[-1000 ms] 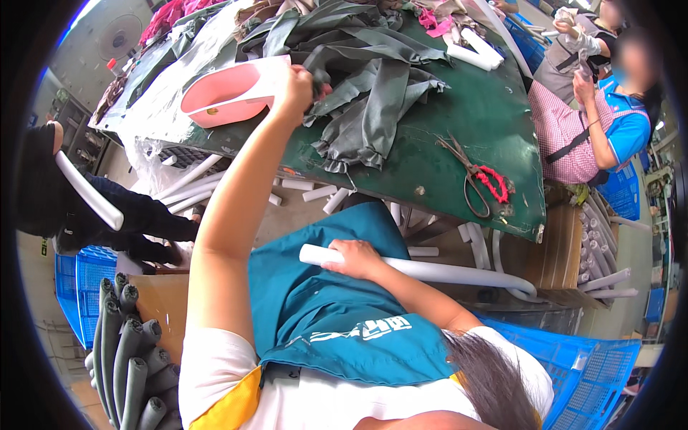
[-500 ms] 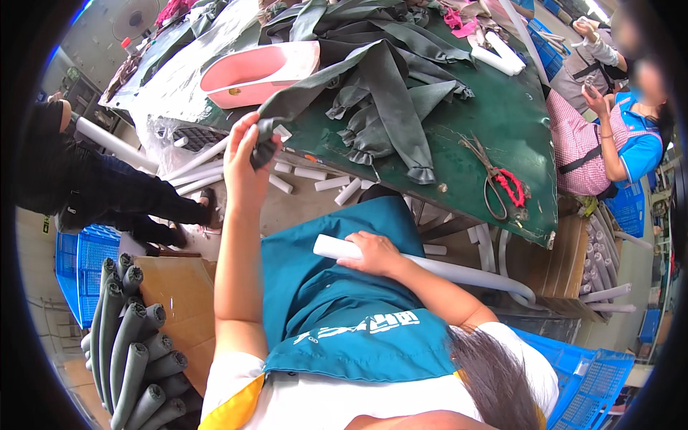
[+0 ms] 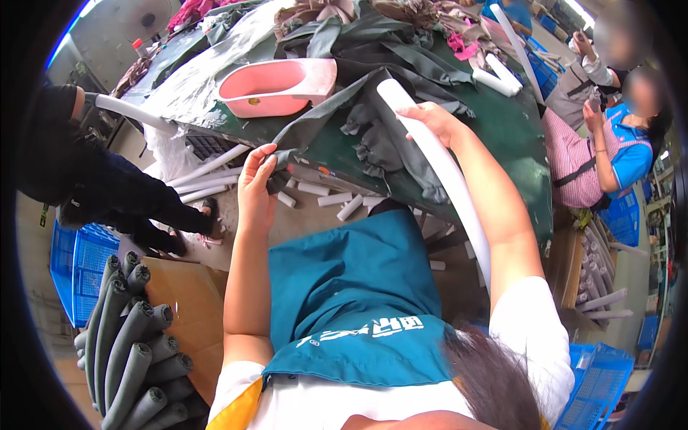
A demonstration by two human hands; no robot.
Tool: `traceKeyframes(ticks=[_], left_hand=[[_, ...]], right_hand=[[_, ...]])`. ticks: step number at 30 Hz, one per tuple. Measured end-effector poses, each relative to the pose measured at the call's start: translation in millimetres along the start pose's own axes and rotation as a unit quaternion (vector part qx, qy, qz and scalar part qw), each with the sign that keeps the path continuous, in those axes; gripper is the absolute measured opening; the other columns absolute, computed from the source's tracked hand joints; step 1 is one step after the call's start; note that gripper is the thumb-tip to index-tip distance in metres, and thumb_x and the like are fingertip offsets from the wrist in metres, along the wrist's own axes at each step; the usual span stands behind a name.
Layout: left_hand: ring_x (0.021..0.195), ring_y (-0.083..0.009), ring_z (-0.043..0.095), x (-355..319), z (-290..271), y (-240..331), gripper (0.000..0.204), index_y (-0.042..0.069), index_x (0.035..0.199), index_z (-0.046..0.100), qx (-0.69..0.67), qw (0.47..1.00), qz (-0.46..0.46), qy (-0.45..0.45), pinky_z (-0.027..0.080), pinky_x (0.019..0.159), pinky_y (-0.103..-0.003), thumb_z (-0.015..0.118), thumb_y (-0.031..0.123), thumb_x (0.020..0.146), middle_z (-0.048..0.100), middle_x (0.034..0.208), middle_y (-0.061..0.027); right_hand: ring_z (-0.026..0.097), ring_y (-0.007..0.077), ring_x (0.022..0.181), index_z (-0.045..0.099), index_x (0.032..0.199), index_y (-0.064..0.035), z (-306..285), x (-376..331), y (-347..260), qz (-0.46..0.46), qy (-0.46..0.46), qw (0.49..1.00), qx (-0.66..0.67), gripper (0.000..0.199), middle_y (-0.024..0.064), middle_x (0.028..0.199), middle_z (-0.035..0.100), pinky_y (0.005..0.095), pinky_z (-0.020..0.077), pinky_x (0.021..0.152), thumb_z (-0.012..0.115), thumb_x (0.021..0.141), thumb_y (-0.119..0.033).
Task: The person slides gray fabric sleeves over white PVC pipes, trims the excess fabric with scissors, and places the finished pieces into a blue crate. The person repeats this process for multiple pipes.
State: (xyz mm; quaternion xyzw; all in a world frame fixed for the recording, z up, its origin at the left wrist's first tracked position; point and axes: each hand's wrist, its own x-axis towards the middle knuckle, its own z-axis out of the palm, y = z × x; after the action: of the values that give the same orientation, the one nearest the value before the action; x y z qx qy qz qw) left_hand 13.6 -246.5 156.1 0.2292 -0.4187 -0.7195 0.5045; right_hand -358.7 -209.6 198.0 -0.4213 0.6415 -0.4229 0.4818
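Pinched in my left hand (image 3: pixel 256 174) is the gathered end of a dark grey-green fabric sleeve (image 3: pixel 315 120). The sleeve stretches from there up onto the green table (image 3: pixel 507 136). My right hand (image 3: pixel 436 123) is wrapped round a long white foam tube (image 3: pixel 438 154), whose upper end leans over the fabric on the table. The tube's lower end runs down beneath my right arm. More grey-green sleeves (image 3: pixel 378 154) lie in a heap beside the tube. My right arm and the tube cover part of the tabletop.
A pink tub (image 3: pixel 287 86) sits on the table near my left hand. Covered tubes (image 3: pixel 136 344) stand by a cardboard sheet (image 3: pixel 183 294) at left. Blue crates (image 3: pixel 82 269) flank me. White tube pieces (image 3: pixel 351 206) litter the floor. Several people are nearby, one (image 3: pixel 122 186) at left.
My right hand has lifted the foam tube from my lap up over the table. My left hand, still gripping the sleeve, has come slightly lower and right. The scissors are now hidden.
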Motion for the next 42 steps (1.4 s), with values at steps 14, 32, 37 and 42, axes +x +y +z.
traceKeyframes(ticks=[14,32,37,42], left_hand=[[0.094,-0.0188,0.066,-19,-34,-10,0.024,0.007,0.117,0.054,-0.060,0.979,0.076,0.181,0.056,0.078,-0.031,0.057,0.008,0.093,0.061,0.107,-0.0079],[0.098,-0.0246,0.061,-115,-137,92,0.036,0.000,0.122,0.049,0.158,0.777,0.462,0.398,0.050,0.094,-0.034,0.050,-0.010,0.087,0.059,0.112,-0.0196],[0.100,-0.0182,0.062,-104,-79,5,0.037,0.001,0.123,0.055,0.105,0.959,0.108,0.240,0.049,0.089,-0.029,0.058,0.000,0.086,0.062,0.113,-0.0109],[0.098,-0.0110,0.061,-101,-18,-40,0.034,-0.001,0.126,0.054,0.020,0.992,-0.069,0.099,0.049,0.086,-0.025,0.054,0.004,0.092,0.064,0.110,-0.0067]], right_hand=[[0.063,0.0162,0.067,0.059,0.111,0.0010,-122,-51,15,-0.102,0.356,0.929,-0.005,0.058,0.0064,0.085,0.060,0.0289,0.0502,0.058,0.079,0.076,-0.041],[0.063,0.0189,0.072,0.040,0.136,0.0017,31,-26,33,-0.083,0.086,0.993,-0.023,0.078,0.0157,0.108,0.058,0.0311,0.0533,0.063,0.075,0.076,-0.035],[0.062,0.0142,0.071,0.041,0.132,-0.0037,100,-101,7,-0.169,-0.119,0.978,0.036,0.060,0.0103,0.100,0.060,0.0268,0.0542,0.066,0.069,0.088,-0.033],[0.066,0.0180,0.070,0.042,0.132,-0.0022,158,-111,84,0.093,-0.459,0.817,0.335,0.068,0.0131,0.094,0.062,0.0297,0.0554,0.062,0.038,0.096,-0.060]])
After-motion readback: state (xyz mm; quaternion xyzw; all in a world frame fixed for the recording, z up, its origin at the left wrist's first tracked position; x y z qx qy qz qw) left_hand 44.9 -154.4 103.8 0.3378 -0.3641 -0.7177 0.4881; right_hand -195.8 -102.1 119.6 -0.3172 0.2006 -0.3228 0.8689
